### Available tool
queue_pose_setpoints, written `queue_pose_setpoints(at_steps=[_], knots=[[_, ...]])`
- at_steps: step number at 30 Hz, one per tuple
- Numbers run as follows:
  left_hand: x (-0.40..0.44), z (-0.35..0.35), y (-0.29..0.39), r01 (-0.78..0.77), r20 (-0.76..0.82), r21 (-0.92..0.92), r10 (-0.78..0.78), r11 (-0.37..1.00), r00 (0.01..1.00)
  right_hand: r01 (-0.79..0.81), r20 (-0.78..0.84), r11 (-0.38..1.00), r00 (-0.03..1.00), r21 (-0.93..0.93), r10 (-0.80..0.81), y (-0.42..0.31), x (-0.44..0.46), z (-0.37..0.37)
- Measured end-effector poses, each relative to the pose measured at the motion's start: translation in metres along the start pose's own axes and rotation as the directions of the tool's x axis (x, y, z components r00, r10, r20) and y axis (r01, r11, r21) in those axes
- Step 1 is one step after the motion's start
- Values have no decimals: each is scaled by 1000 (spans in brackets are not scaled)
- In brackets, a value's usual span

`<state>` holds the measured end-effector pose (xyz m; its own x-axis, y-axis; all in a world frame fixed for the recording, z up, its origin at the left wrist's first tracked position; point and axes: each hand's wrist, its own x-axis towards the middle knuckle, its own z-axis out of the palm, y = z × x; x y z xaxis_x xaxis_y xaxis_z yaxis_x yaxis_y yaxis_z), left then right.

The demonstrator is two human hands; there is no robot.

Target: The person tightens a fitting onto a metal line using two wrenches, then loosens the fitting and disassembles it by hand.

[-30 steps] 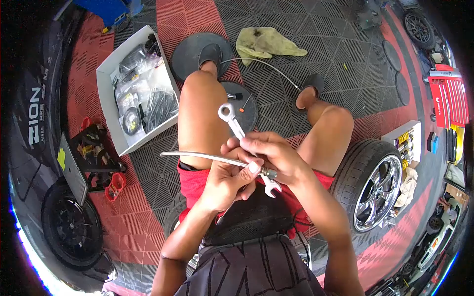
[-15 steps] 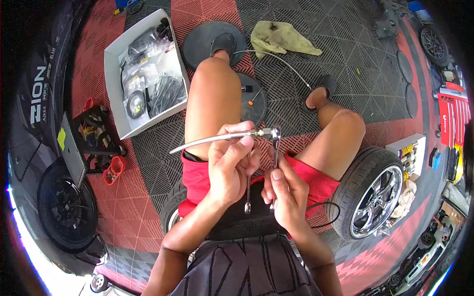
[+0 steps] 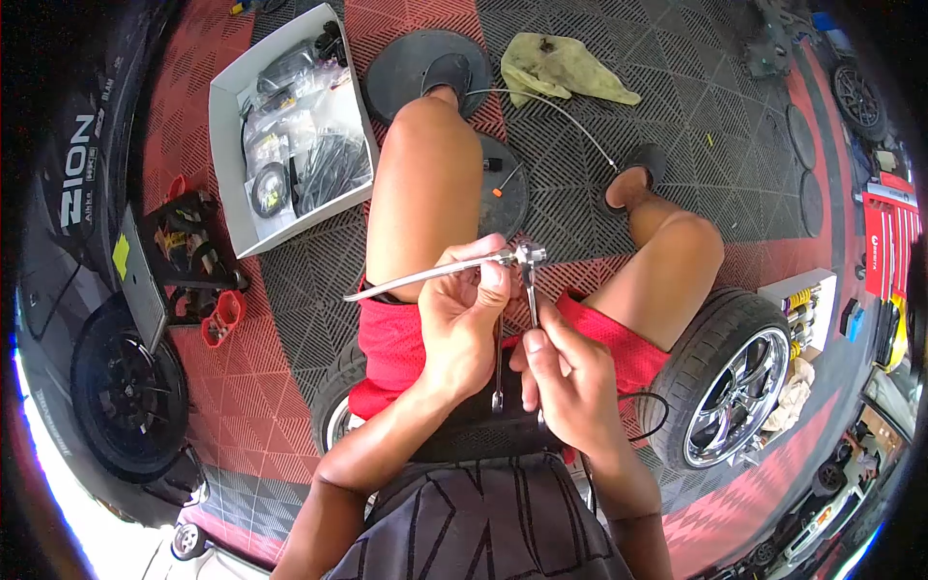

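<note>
Between thumb and fingers, my left hand (image 3: 462,324) grips a braided hose (image 3: 406,279) close to its metal end fitting (image 3: 507,257). A second wrench (image 3: 498,372) hangs down from the same hand. My right hand (image 3: 572,382) is closed on the shaft of a ratcheting wrench (image 3: 531,295), which stands upright with its ring head around the fitting's end. Both hands are over my lap, a little apart from each other.
An open white box (image 3: 224,145) of bagged parts lies at upper left. A tire with a chrome wheel (image 3: 737,382) is at right. A yellowish cloth (image 3: 561,70) and another hose (image 3: 556,104) lie ahead. A small tool cart (image 3: 145,280) stands left.
The wrench in my right hand was turned about, and its ring head went onto the fitting. Lately it has slid slightly further on, and the head view has shifted a little.
</note>
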<state>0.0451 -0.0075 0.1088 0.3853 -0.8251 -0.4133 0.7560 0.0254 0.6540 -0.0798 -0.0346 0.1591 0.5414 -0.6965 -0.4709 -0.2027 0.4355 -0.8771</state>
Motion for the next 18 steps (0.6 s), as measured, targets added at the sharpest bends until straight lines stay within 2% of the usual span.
queue_pose_setpoints(at_steps=[2, 3, 6, 7, 11, 14, 16, 18], knots=[[2, 4, -2, -80, -26, -2, 80, 997, 996, 186, -12, 940, 980, -286, -198, 8, 6, 3], [1, 8, 2, -54, -21, -38, 53, 998, 998, 93, -23, 992, 995, -84, -95, 5, 5, 4], [2, 5, 2, -16, -2, -113, 16, 994, 1000, 140, -75, 986, 986, -91, -148, 8, 5, 5], [3, 6, 2, -41, -24, -60, 40, 997, 999, 161, -87, 986, 983, -38, -163, 9, 5, 8], [2, 10, 7, -5, -55, -13, 5, 1000, 998, 197, -116, 980, 973, -19, -197, 15, 5, 15], [1, 11, 12, 31, -7, -42, -31, 999, 999, 178, -137, 982, 973, -66, -185, 15, 8, 14], [2, 16, 10, -15, -112, -125, 1, 992, 994, 412, -75, 823, 877, -391, -475, 23, 16, 8], [2, 20, 15, 6, -136, -155, -27, 988, 990, 404, -90, 853, 886, -329, -454, 25, 18, 9]])
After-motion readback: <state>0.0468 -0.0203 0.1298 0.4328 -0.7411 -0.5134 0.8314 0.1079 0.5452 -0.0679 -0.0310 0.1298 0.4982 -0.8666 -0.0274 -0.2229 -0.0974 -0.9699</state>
